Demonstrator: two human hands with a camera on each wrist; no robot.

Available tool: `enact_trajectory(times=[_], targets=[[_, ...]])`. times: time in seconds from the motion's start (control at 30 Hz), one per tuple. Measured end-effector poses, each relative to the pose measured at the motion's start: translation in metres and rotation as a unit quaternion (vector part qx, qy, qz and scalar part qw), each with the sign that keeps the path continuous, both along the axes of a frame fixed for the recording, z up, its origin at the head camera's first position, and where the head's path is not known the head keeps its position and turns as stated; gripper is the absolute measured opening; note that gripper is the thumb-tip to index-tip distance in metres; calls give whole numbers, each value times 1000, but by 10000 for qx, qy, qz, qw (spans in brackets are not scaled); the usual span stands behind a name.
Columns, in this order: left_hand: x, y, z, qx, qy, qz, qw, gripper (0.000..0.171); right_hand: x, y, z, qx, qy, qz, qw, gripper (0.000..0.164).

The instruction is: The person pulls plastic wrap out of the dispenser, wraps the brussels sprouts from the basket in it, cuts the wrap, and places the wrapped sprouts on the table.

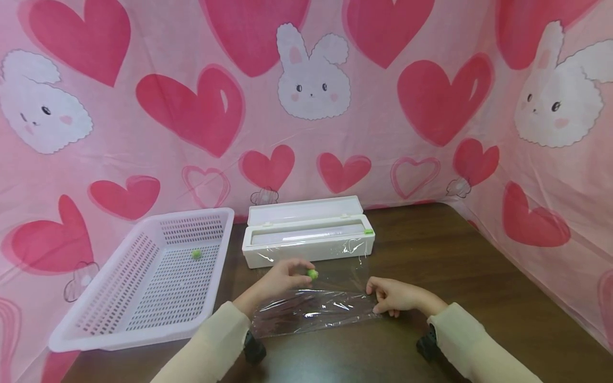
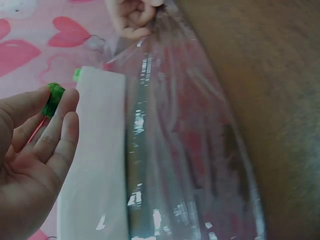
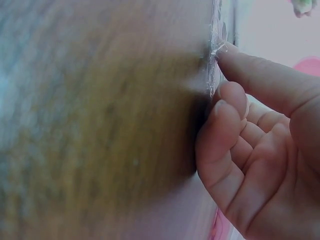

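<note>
My left hand [image 1: 286, 276] pinches a small green lump [image 1: 313, 274] between thumb and fingertips, above the cling film; its exact kind is unclear. In the left wrist view the green lump [image 2: 53, 99] looks rounded and uneven. A sheet of clear cling film [image 1: 316, 315] stretches out from a white dispenser box [image 1: 306, 254] onto the table, wrinkled and shiny. At the sheet's right side my right hand [image 1: 394, 296] grips the film's edge. The right wrist view has the thumb and curled fingers of that hand [image 3: 260, 135] at the film's edge.
A white slotted basket [image 1: 229, 234] stands on the left, with another small green lump [image 1: 196, 254] inside. The box's lid [image 1: 306, 208] is raised, and a green slider [image 1: 368, 231] sits at its right end. Behind the brown table [image 1: 431, 239] hangs a pink cloth [image 1: 373, 122].
</note>
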State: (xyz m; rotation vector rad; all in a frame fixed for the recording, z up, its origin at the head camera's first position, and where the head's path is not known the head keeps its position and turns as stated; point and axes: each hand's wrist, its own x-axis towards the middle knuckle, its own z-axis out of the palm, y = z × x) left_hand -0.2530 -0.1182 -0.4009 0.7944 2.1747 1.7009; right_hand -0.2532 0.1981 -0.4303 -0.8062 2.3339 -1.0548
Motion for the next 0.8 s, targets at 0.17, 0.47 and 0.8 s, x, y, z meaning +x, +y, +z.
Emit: enact_trajectory(times=[0.17,0.47,0.8], targets=[[2,6,-12,-258,158,167,9994,28,0,0,0,36,12,-22,10000,30],[4,13,-31,-904,205,460,9946,24,-1,0,-2,63,7,-33,10000,30],[6,19,-43,-1323,360,485,9894,22,-2,-1,-2,36,-8,-26,10000,30]])
